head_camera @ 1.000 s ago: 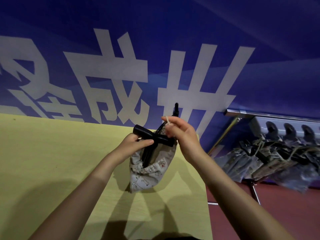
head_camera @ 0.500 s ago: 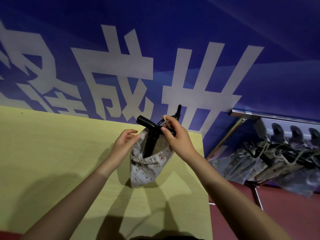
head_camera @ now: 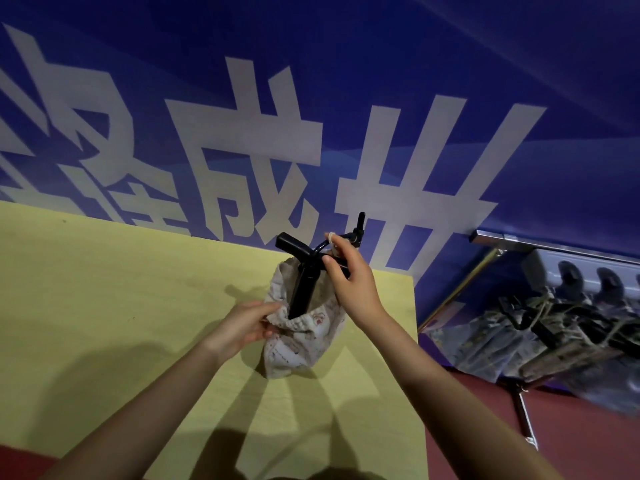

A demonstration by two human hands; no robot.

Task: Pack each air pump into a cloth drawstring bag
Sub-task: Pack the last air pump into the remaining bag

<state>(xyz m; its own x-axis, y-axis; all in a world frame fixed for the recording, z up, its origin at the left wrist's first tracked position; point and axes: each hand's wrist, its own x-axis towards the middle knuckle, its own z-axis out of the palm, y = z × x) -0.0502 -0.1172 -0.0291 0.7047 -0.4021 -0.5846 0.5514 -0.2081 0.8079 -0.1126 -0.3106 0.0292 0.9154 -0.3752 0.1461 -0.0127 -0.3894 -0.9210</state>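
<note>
The air pump [head_camera: 304, 289] is stood in the cloth drawstring bag [head_camera: 301, 337] on the yellow desk [head_camera: 104, 289], with its barrel inside and its T-handle and hose left above the mouth. The handle is grasped by the right hand [head_camera: 349, 282], and a pale cord, probably the drawstring, seems to be looped over its fingers [head_camera: 334, 242]. The bag's rim, just below and beside those fingers, is pinched by the left hand [head_camera: 247, 325]. For a good result, the rim should be held low and open while the pump is pushed straight down, and the hose should be folded in before the string is pulled. More packed bags [head_camera: 554, 327] are seen well apart, beyond the desk.
</note>
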